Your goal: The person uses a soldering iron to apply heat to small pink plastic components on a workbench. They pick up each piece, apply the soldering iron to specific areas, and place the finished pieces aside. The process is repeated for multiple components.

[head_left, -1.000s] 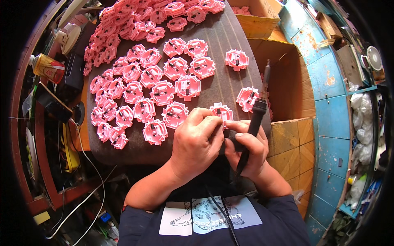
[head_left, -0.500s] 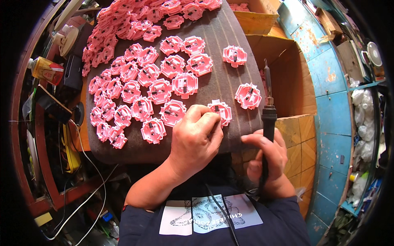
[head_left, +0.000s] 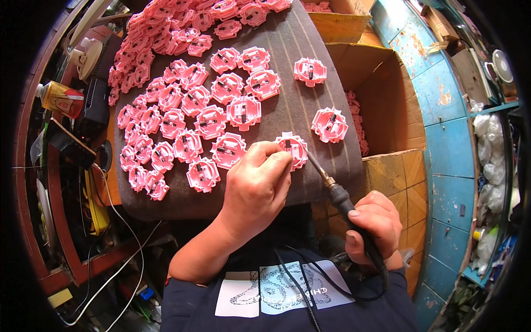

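My right hand (head_left: pixel 381 221) is wrapped round the black handle of a soldering iron (head_left: pixel 338 196). The iron slants up and left, its thin tip at the right edge of a pink plastic part (head_left: pixel 295 148) with a dark piece inside. At that part's lower left, my left hand (head_left: pixel 254 180) is closed in a pinch. Whatever is between its fingertips is hidden. Two similar parts, a pink housing (head_left: pixel 329 125) and another pink housing (head_left: pixel 310 72), lie apart on the right. Several more pink housings (head_left: pixel 210 122) are spread in rows to the left.
A heap of pink housings (head_left: pixel 171 27) covers the far left of the dark work surface (head_left: pixel 301 33). Right of it stands an open cardboard box (head_left: pixel 387 105) with pink parts inside. The iron's black cord (head_left: pixel 365 299) loops over my lap. A bottle (head_left: pixel 62 98) stands left.
The soldering iron has swung from upright to slanting left, bringing its tip to the pink part. My right hand has moved slightly down and right; my left stays pinched at the part.
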A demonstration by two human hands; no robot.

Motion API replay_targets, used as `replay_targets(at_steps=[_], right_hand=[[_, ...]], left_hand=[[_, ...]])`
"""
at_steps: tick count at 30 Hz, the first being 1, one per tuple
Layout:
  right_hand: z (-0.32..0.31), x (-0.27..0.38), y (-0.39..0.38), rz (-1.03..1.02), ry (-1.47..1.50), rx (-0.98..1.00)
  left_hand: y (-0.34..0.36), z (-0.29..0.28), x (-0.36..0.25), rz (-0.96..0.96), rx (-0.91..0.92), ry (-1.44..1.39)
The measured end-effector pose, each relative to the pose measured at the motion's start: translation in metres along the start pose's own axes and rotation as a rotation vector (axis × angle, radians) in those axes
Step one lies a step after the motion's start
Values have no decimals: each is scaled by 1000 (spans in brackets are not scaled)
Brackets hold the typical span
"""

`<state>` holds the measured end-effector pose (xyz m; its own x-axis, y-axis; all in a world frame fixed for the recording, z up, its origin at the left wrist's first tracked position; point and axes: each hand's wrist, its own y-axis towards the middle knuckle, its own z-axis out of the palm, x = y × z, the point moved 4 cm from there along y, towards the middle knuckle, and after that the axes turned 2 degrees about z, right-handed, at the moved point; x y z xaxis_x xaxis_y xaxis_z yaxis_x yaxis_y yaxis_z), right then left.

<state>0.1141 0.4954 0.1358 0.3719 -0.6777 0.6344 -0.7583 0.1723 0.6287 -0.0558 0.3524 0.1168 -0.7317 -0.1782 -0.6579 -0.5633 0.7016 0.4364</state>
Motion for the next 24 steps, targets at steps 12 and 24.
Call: replay_targets(at_steps=[12,24], right_hand=[[6,0,1,-38,32,44],[5,0,0,-36,31,46]], left_hand=[[-2,0,0,7,6,-2],[-2,1,0,24,19,7]])
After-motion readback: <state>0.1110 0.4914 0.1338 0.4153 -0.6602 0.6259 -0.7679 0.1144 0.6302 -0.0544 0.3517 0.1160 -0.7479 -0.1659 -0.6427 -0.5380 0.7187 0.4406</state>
